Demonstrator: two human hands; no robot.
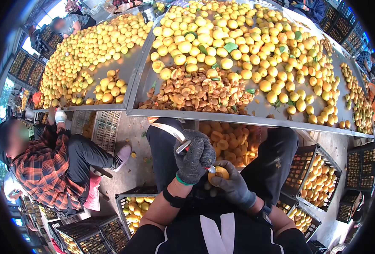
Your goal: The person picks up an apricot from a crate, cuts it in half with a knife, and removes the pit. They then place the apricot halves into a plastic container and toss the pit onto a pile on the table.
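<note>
My left hand [194,155], in a dark grey knit glove with a green cuff, is closed around a slim metal tool [182,147] with red parts. One metal end sticks out above the fist; the other, tipped silver, points down at the fruit. My right hand [234,185], in a grey glove, grips a yellow-orange apricot [219,173] close against that tip. Both hands are above my lap, between my knees. Beneath the table edge, behind my hands, lies a heap of orange apricot halves [230,142].
A metal table [187,113] spans the front, bearing whole apricots [221,31] and a pile of brown-orange pieces [200,91]. Black crates of fruit [319,182] stand at right, another crate [136,211] at lower left. A person in a plaid shirt [47,173] sits at left.
</note>
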